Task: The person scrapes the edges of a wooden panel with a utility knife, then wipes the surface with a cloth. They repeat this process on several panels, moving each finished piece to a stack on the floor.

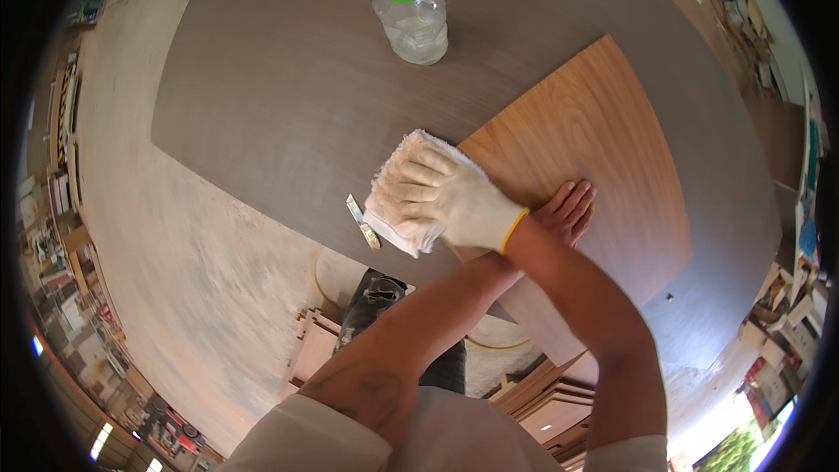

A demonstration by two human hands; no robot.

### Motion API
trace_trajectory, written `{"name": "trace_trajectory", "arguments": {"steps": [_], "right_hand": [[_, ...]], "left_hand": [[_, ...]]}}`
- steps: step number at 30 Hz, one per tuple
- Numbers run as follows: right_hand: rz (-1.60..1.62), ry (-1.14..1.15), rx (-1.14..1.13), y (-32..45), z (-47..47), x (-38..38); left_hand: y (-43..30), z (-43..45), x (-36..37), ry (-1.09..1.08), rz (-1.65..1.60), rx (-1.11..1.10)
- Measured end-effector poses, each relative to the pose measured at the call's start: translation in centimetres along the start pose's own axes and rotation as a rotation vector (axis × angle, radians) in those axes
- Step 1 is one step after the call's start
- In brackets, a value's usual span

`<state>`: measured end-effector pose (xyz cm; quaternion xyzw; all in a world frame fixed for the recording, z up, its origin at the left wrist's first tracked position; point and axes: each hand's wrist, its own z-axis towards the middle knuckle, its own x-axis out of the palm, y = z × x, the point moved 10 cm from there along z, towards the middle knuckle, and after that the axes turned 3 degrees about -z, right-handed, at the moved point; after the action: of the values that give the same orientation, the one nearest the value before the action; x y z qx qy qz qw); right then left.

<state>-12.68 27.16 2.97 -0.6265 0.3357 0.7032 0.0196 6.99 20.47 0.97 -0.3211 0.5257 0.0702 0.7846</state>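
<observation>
My forearms cross. My right hand (449, 193), in a cream knitted glove with a yellow cuff edge, lies palm down on a folded fluffy white cloth (393, 174) with brownish stains, gripping it. The cloth rests at the left edge of a wood-grain panel (577, 118). My bare left hand (569, 210) is pressed palm down on that panel, its fingers slightly apart and partly hidden by the right wrist. Just left of the cloth lies a utility knife (364, 223). A clear plastic jar (418, 29) with a green lid stands farther off, partly filled.
A large grey-brown board (275, 92) lies under these things. Below its near edge are stacked wooden panels (557, 410) and a thin yellow hose or cord (498, 345) on the floor. A small dark object (669, 297) lies at the right. Shelves and boxes line the rim.
</observation>
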Motion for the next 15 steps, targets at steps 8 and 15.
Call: {"name": "trace_trajectory", "arguments": {"steps": [8, 15], "right_hand": [[0.192, -0.573, 1.388, -17.0, -35.2, -3.0], [1.839, -1.521, 1.092, 6.1, -27.0, 11.4]], "left_hand": [[0.5, -0.4, -1.5, 0.099, -0.123, 0.052], [12.9, 6.2, -5.9, 0.122, -0.260, -0.001]]}}
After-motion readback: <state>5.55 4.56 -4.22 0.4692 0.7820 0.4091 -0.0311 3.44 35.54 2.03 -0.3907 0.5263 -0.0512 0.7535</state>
